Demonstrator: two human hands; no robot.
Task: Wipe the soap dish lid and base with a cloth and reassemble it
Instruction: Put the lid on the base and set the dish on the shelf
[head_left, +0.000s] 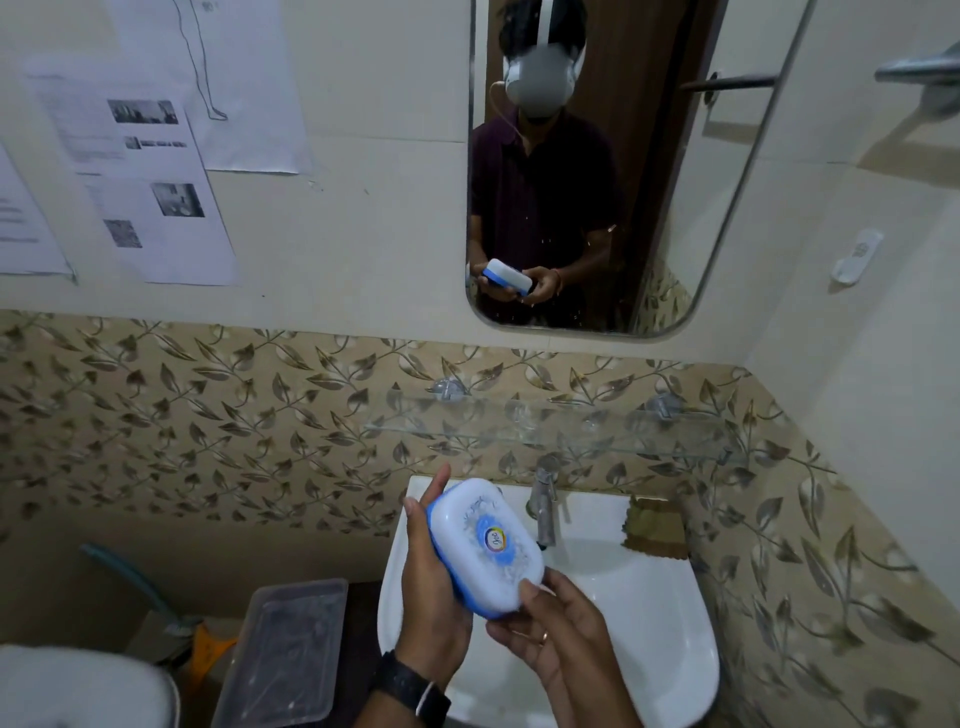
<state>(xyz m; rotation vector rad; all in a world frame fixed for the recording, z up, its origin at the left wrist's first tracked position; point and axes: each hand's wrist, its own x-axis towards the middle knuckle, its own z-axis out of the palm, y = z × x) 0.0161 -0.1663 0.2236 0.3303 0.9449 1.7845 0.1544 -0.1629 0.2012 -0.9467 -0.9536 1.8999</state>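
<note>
Closed soap dish (485, 545), white lid (493, 540) seated on blue base (441, 558), held tilted over the white washbasin (649, 623). Left hand (434, 597) clamped around its left side, thumb on the lid edge, fingers behind the base. Right hand (558, 629) grips the near right corner, thumb on top of the lid. Brownish cloth (655, 527) lies on the basin ledge beyond the right hand, right of the tap (543, 506). Clear plastic container (283, 654) left of the left wrist.
</note>
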